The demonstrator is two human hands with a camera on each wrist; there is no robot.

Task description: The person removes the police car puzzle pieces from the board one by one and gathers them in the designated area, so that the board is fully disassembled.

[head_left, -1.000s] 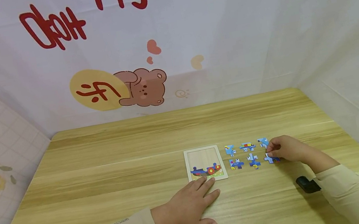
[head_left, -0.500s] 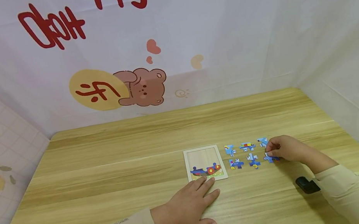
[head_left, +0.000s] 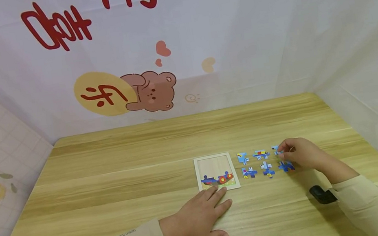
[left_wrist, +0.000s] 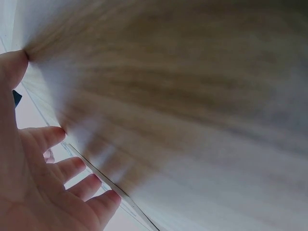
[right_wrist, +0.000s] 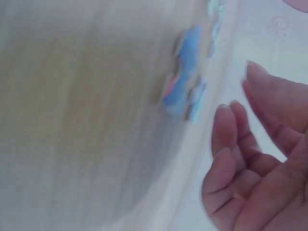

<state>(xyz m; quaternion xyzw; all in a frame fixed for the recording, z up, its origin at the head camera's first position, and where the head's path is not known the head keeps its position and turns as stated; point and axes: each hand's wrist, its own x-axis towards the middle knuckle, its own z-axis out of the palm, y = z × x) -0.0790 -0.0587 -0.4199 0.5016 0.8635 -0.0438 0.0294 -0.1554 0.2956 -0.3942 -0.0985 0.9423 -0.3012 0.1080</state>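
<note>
My left hand (head_left: 201,217) lies flat with spread fingers, its fingertips on the near edge of a wooden puzzle tray (head_left: 211,156). Joined pieces (head_left: 217,180) with red and blue vehicle parts fill the tray's near part; bare wood shows above. My right hand (head_left: 302,153) hovers over the right end of the loose pieces. It partly covers the far-right light-blue puzzle piece (head_left: 274,149). The near-right blue puzzle piece (head_left: 286,167) lies just below it. In the right wrist view, thumb and fingers (right_wrist: 224,127) stand apart with nothing between them.
Other loose puzzle pieces lie in two rows right of the tray, among them a light-blue one (head_left: 243,159) and a blue one (head_left: 267,169). A black device (head_left: 323,194) is at the right wrist. A printed cloth wall (head_left: 244,43) borders the wooden table (head_left: 108,168).
My right hand has let go of the near-right puzzle piece and moved slightly away, toward the far-right one. The near-right piece stays on the table. My left hand has not moved.
</note>
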